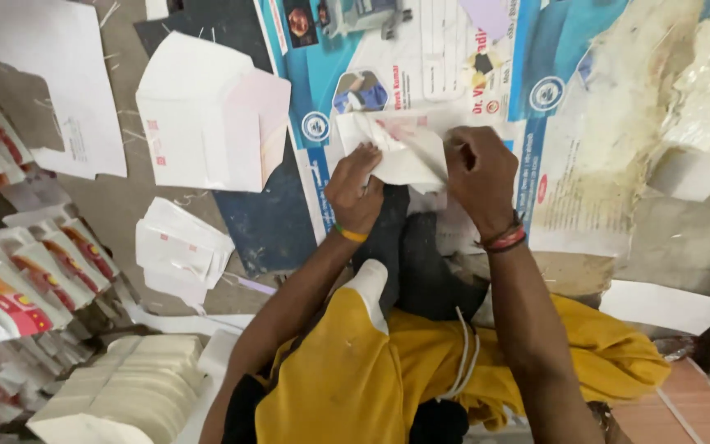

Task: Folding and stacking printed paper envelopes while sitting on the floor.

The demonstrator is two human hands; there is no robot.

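Both hands grip one white paper sheet [400, 152] between them — left hand [355, 191] pinching its lower edge, right hand [478, 177] pressing a fold. Folded envelopes [178, 247] lie left of the left hand — judging by them, several are done, this one only partly.

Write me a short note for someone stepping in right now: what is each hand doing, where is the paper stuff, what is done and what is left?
Left hand: pinching the near edge of the white folded paper piece.
Right hand: closed grip on the same piece's right side, pressing a fold.
Around: a large white folded paper sheet and a small pile of white folded papers lie to the left; a fanned row of red-and-white printed paper packets at far left; a cream stack lower left.
Done: several pieces lie folded.
Left: this piece is mid-fold.
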